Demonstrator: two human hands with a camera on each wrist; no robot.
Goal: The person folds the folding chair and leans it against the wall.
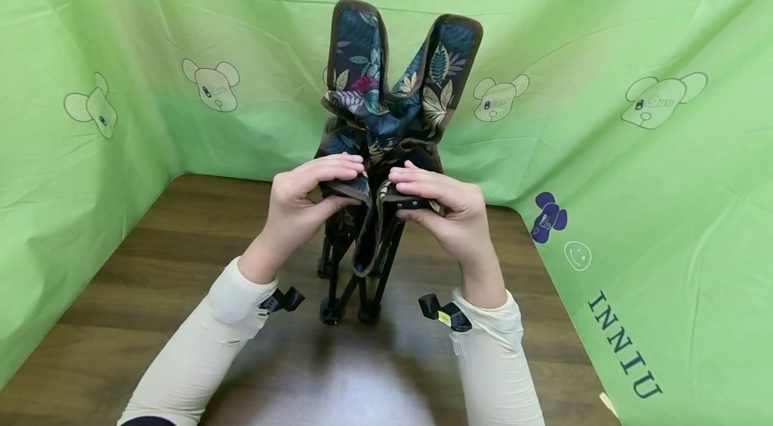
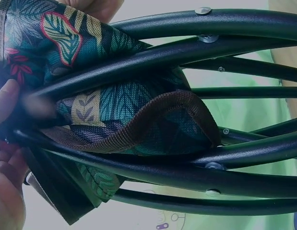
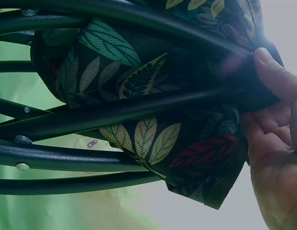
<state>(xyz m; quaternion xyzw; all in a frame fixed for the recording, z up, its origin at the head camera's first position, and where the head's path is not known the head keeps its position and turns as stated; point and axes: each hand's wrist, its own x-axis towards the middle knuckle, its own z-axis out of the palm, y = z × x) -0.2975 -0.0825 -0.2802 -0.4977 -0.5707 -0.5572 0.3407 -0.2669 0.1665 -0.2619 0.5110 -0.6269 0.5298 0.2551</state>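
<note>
Pinching folding chair [image 1: 386, 137] between them, left hand [image 1: 302, 201], right hand [image 1: 449, 208], grip curled on seat corners.

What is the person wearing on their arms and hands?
Both arms have long cream-coloured sleeves that reach to the wrists. The left hand and the right hand are bare, with no gloves or rings that show. A small black gadget is strapped under the left wrist, and another one, with a bit of yellow on it, under the right.
</note>
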